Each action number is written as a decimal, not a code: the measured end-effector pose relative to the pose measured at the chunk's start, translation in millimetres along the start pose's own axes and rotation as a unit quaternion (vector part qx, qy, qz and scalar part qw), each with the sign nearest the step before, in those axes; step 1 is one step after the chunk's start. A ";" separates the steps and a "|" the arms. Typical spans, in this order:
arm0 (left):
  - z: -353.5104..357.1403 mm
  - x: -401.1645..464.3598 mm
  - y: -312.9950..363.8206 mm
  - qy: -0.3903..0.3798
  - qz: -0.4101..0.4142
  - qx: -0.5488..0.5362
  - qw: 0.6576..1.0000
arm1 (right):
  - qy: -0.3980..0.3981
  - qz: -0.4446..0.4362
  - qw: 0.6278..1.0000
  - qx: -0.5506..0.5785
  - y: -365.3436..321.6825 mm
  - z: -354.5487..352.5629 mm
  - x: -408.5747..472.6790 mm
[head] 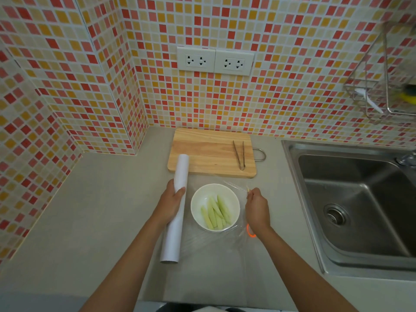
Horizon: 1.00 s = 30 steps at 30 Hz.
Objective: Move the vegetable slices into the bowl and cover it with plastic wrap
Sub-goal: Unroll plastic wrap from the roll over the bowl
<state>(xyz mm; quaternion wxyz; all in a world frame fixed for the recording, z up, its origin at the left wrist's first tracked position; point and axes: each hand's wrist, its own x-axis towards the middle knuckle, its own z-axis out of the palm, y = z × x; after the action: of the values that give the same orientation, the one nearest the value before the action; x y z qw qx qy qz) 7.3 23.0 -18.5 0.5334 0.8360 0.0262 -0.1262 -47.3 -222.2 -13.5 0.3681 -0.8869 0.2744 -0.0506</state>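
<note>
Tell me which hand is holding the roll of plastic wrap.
The left hand grips the white roll beside the bowl; the right hand only pinches the pulled-out film edge.

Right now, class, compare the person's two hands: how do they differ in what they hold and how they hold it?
The left hand wraps its fingers round the thick white roll of plastic wrap; the right hand only pinches the thin clear film's edge. The left hand sits left of the bowl, the right hand to its right. Both stretch the same film over the bowl.
</note>
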 end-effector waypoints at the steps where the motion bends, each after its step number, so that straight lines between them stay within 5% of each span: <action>1: 0.7 0.0 -0.8 0.001 0.001 0.001 1.000 | 0.001 -0.002 1.000 -0.007 0.9 1.4 -0.1; 30: -1.8 3.3 -9.1 -0.009 -0.001 -0.035 0.999 | -0.016 -0.008 0.996 -0.083 20.7 24.6 7.2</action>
<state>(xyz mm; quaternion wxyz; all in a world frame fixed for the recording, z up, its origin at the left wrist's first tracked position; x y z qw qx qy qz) 9.2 28.2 -26.6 0.5623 0.8157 0.0260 -0.1333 -43.3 -222.6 -46.2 0.2969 -0.9173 0.2648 -0.0161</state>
